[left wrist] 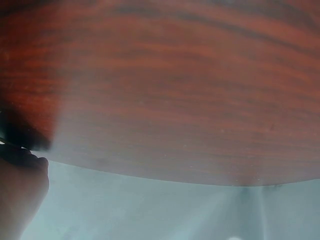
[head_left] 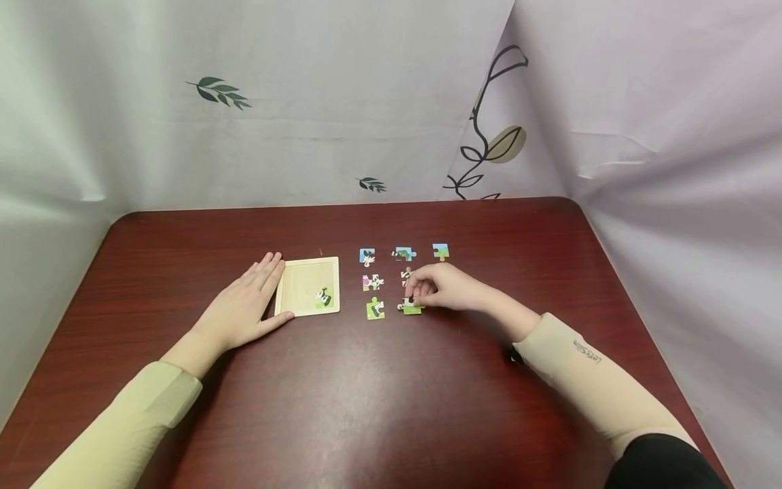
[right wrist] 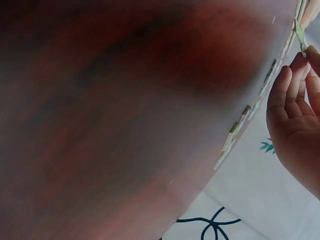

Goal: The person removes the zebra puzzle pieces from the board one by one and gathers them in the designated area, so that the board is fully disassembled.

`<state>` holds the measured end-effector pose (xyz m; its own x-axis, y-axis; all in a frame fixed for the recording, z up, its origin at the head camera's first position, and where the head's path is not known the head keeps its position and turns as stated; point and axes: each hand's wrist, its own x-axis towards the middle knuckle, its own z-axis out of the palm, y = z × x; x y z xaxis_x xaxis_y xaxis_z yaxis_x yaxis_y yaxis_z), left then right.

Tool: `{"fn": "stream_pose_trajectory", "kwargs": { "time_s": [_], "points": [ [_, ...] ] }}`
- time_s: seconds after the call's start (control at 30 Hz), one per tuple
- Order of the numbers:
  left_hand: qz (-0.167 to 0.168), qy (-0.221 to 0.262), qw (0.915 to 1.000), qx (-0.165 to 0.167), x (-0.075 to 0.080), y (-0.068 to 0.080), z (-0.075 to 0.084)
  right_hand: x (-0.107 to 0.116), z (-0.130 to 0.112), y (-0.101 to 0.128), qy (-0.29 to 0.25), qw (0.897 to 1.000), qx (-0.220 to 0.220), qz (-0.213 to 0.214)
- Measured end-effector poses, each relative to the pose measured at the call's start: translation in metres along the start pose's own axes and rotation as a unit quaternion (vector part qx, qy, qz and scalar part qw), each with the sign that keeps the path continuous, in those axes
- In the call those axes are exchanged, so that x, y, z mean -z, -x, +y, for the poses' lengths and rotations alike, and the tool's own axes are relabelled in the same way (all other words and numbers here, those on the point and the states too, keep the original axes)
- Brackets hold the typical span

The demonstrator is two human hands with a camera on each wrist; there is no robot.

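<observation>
1. head view: our right hand (head_left: 449,286) curls its fingertips onto a green piece (head_left: 412,308) lying on the table (head_left: 391,394), pinching its upper edge. our left hand (head_left: 247,309) lies flat with straight fingers, resting against the left side of the tray (head_left: 305,272) and holding nothing. one piece (head_left: 324,298) sits in the tray's near right corner. six other loose pieces lie in rows around the right hand, among them one (head_left: 375,309) just left of the pinched piece.

2. left wrist view: only blurred table (left wrist: 175,90) and a sliver of the hand (left wrist: 20,195); we cannot tell its fingers here.

3. right wrist view: curled fingers (right wrist: 287,95) meet a thin green edge (right wrist: 300,34).

4. we judge the piece light, stiff, thin and flat, so hard to lift off a smooth top; best taken by opposite edges, or tipped up first.
</observation>
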<state>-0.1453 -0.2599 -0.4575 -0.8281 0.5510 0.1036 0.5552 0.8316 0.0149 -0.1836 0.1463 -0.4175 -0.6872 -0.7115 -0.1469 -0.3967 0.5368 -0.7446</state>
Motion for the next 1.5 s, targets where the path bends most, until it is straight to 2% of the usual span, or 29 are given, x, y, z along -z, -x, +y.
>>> {"fn": "stream_pose_trajectory", "kwargs": {
  "time_s": [0.3, 0.53, 1.5],
  "points": [
    [-0.002, -0.003, 1.0, 0.0, 0.0007, -0.0005, -0.0003, -0.0031, 0.0001, 0.0037, 0.086, 0.996, 0.021, 0.011],
    [-0.005, -0.002, 1.0, 0.002, 0.0027, -0.0005, 0.0006, -0.0066, -0.0022, 0.0045, 0.141, 0.99, 0.018, 0.021],
    [0.004, 0.0, 1.0, -0.002, -0.0034, 0.0004, -0.0001, -0.0072, 0.0015, 0.0022, 0.171, 0.984, 0.042, 0.037]
  ]
}}
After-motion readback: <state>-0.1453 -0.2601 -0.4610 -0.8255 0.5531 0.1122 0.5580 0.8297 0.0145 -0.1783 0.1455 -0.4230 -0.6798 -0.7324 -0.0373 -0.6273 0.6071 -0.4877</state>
